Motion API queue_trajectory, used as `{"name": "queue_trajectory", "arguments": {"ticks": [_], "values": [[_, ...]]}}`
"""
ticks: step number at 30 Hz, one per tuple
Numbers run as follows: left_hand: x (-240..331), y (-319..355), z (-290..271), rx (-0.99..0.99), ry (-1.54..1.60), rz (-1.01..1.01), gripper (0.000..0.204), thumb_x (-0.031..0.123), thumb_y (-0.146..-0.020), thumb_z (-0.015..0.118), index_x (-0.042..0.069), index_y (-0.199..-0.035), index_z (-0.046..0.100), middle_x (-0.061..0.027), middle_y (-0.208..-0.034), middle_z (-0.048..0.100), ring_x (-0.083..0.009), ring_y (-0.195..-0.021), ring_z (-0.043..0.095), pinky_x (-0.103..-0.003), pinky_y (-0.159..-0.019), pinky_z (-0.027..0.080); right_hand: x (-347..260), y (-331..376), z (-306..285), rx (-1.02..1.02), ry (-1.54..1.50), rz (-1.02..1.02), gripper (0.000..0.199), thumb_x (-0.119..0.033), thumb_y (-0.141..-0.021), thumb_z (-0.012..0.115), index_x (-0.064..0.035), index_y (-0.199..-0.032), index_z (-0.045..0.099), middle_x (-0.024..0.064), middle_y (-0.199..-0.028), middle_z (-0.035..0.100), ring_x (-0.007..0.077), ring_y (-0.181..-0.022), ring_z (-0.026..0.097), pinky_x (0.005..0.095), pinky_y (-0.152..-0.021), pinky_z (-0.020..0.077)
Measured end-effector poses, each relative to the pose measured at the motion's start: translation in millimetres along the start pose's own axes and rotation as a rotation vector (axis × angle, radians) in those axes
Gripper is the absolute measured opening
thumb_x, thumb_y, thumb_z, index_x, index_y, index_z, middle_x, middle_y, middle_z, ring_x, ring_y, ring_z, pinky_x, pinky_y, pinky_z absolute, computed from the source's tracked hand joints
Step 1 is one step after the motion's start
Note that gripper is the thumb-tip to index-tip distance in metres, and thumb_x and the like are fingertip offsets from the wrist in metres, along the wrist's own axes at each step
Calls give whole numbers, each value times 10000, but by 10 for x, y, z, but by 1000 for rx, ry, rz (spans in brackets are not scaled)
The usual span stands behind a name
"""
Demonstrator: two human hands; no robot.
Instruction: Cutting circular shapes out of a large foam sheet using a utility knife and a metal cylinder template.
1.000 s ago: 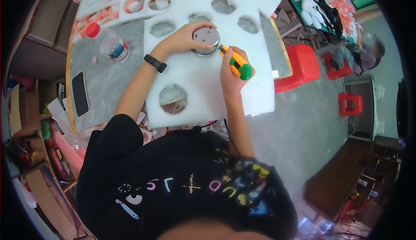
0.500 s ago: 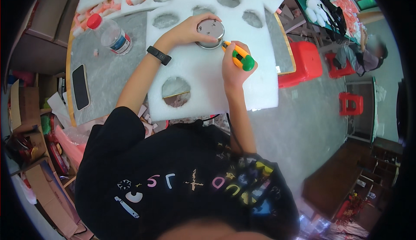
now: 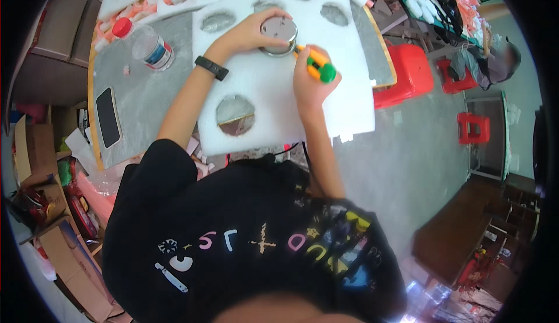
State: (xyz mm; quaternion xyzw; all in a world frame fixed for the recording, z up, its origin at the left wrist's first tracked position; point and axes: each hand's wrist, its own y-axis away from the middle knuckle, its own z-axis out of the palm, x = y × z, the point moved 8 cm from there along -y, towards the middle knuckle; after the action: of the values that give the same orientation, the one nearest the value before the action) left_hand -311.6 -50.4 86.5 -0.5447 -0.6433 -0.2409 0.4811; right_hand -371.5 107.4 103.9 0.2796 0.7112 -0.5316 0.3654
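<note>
On a thick white foam sheet [image 3: 273,99] lies a round, silvery metal tin [image 3: 278,30] with a few dark marks on its top. My left hand [image 3: 247,34] curls around it from the left, thumb on the near side and fingers at the far edge. My right hand [image 3: 308,84] is closed around a yellow-and-green utility knife [image 3: 318,65]. The knife's front end meets the foam right beside the tin's right rim; the blade itself is too small to make out. Rough round holes have been cut through the sheet, one large hole [image 3: 235,115] near its front left.
A clear bottle with a red cap [image 3: 152,49] and a black phone [image 3: 108,117] rest on the grey table [image 3: 145,104] to the left. Red stools [image 3: 407,75] stand at the right, where another person [image 3: 495,64] sits farther off. Cardboard boxes [image 3: 73,270] fill the lower left.
My view has shifted slightly. My right hand and the knife have moved a little farther away along the tin's rim, while my left hand keeps its hold on the tin.
</note>
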Motion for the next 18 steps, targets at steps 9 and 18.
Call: {"name": "queue_trajectory", "arguments": {"ticks": [9,18], "values": [[-37,-151,3,23,-29,60,523,202,-678,728,72,-1138,516,-53,-1098,545,-154,-1037,490,-296,-913,389,-181,1,-80,-46,284,-171,76,-152,-761,618,-88,-801,627,94,-528,551,252,-436,550,325,-433,434],[-179,-59,-93,0,48,16,556,120,-645,696,50,-1158,492,-52,-1103,518,-175,-1056,475,-300,-936,362,-209,77,191,-203,283,-57,121,-222,-743,620,-123,-801,583,99,-561,568,290,-525,583,396,-483,445]]}}
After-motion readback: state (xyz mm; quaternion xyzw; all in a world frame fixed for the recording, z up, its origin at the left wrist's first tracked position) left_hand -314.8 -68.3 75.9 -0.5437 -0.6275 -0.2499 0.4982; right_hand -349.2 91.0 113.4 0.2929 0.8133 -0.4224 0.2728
